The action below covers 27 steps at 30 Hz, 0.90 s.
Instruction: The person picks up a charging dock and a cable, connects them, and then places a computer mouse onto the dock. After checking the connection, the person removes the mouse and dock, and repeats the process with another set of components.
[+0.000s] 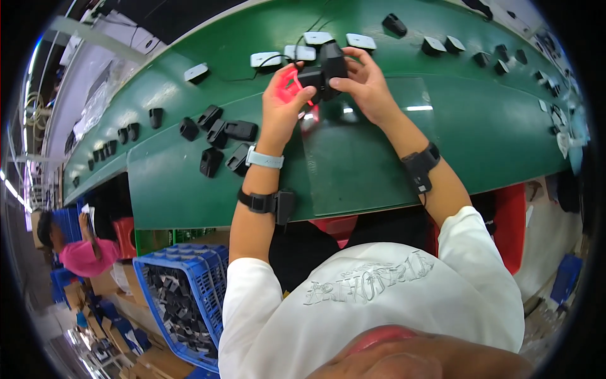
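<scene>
My left hand [285,95] is closed on a small black plastic block [310,78], thumb across its lower side. Bright red light falls on that palm; its source is not plain to see. My right hand [365,82] grips a taller black plastic housing [332,62] between thumb and fingers. The two black pieces meet or overlap between my hands, above the far edge of a clear sheet [366,158] on the green table [480,139]. Just beyond my hands lie several flat white-topped pieces [265,60], and a thin black cable passes among them.
Several black housings [240,131] lie left of my left forearm, with more along the table's far left. White-topped and black pieces [433,45] are spread at the far right. Below the table's front edge stand a blue crate [221,278] of black parts and a red bin [511,221]. A person in pink [88,256] is at the left.
</scene>
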Each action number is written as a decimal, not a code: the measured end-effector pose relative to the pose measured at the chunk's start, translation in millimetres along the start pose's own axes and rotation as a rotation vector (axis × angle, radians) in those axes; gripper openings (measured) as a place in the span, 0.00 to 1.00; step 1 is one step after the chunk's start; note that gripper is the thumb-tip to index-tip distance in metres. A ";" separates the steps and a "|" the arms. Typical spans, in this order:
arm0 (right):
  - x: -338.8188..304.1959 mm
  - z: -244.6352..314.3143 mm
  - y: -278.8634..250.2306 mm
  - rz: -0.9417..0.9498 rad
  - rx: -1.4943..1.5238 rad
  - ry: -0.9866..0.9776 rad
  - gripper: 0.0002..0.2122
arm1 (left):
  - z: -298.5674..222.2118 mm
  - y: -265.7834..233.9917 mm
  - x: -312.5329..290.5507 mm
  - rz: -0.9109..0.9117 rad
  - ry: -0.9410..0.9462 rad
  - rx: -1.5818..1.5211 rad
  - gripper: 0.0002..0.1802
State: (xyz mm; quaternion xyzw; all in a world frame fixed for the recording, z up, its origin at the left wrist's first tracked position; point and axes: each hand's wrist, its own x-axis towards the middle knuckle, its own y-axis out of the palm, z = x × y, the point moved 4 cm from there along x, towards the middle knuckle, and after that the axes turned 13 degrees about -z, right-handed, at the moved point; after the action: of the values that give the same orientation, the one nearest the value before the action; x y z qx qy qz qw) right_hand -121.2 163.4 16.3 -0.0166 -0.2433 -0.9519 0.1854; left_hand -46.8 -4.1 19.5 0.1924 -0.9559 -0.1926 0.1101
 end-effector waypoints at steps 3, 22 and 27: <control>2.7 11.1 -8.7 -0.029 -0.006 0.007 0.29 | -4.0 12.8 -1.2 -0.012 0.037 0.124 0.31; -30.4 26.9 30.5 0.073 -0.656 -0.624 0.42 | 15.0 -2.3 -5.6 0.067 -0.098 0.141 0.24; -31.9 29.6 24.8 0.016 -0.698 -0.692 0.43 | 8.2 11.6 -12.6 0.171 -0.277 -0.209 0.21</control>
State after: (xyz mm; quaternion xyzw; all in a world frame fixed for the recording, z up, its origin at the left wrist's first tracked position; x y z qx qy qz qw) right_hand -84.4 168.2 49.9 -0.3950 0.0428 -0.9138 0.0842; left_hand -41.5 13.6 15.2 0.0696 -0.9496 -0.3052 0.0128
